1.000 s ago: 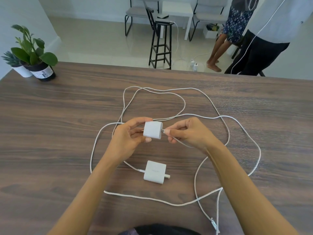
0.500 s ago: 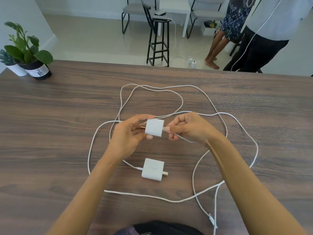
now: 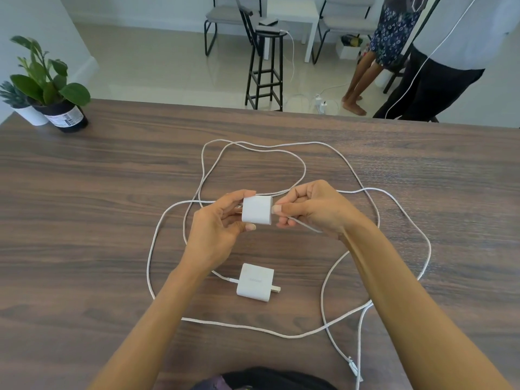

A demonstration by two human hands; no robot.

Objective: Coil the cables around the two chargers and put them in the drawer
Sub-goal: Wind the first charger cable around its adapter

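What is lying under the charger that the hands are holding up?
Below the held charger lies bare table, then a second charger nearer the person. The left hand hides part of the table.

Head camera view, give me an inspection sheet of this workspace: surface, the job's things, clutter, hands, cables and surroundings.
Surface: dark wood-grain table.
Job's things: one white cube charger held above the table; a second white cube charger lying flat nearer the person, prongs pointing right, cable plugged in on its left. No drawer seen.
Clutter: green leafy plant in a black pot and a small plant in a white pot at the far left corner.
Hands: left hand grips the held charger; right hand pinches its cable beside it.
Cables: long white cables in loose overlapping loops, uncoiled.
Surroundings: black stool, chairs, two people standing beyond the table.
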